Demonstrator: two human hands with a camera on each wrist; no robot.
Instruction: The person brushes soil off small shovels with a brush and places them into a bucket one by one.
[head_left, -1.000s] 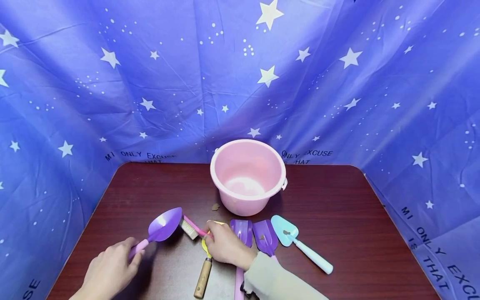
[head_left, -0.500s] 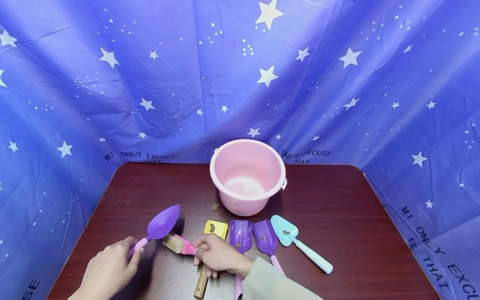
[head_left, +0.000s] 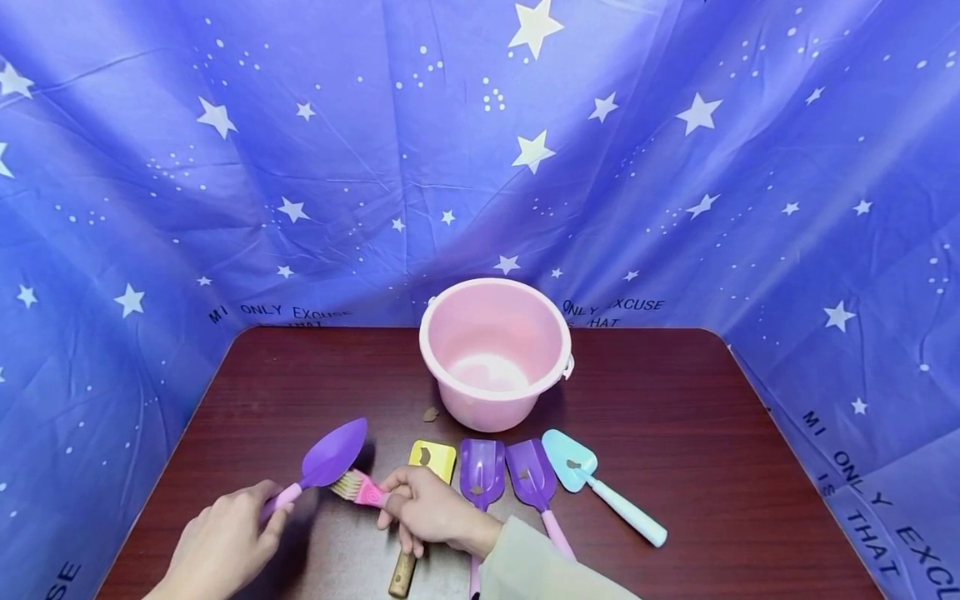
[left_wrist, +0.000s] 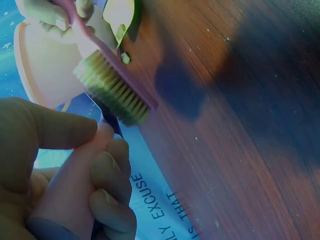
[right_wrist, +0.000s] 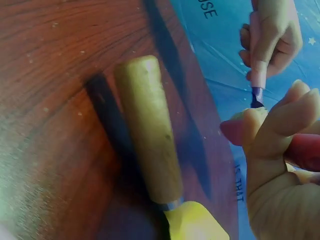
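My left hand [head_left: 221,537] grips the pink handle of a trowel [head_left: 333,457], its purple pointed blade raised over the table's left side. In the left wrist view the fingers curl round that handle [left_wrist: 70,185]. My right hand [head_left: 438,510] holds a pink brush [head_left: 367,492] by its handle. Its pale bristles [left_wrist: 112,90] are at the lower edge of the trowel blade; whether they touch it cannot be told. Beneath the right hand lies a yellow shovel [head_left: 442,454] with a wooden handle [right_wrist: 150,130], partly covered by the hand.
A pink bucket [head_left: 496,408] stands behind the tools. Two purple shovels [head_left: 482,467] and a light blue trowel [head_left: 626,508] lie to the right, with brown bits on their blades. A small brown piece [head_left: 431,414] lies left of the bucket on the dark table [head_left: 300,375].
The brush has come down and left from near the trowel's tip to the blade's lower edge, turning as it moved. The trowel blade has tilted; the left hand has barely shifted.
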